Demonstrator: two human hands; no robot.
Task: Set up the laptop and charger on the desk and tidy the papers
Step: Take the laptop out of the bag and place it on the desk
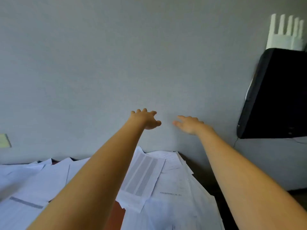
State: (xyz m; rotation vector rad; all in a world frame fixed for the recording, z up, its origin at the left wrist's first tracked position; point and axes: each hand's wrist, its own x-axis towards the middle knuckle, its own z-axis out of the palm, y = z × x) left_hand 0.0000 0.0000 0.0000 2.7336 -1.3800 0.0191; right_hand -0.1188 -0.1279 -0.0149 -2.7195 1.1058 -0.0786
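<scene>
Both hands are held up in front of the plain wall, nothing gripped in either. The left hand is spread with the fingers a bit curled, the right hand is relaxed and loose. Whether the wall is actually being touched can't be told. The papers are spread well below and behind both hands, under the forearms, in a sloppy overlapping heap that hides nearly all of the desk. No laptop or charger can be seen anywhere, so those are probably to be fetched or dug out. Loose printer sheets like these are likely to be light, floppy and slick against each other, so one corner shouldn't be pinched or the rest will fan out and crease. The heap is best gathered from its outer edges, one hand on each side, then squared up on the desk. Off to the right of the right hand, a black boxy device is seen with a white router on top.
</scene>
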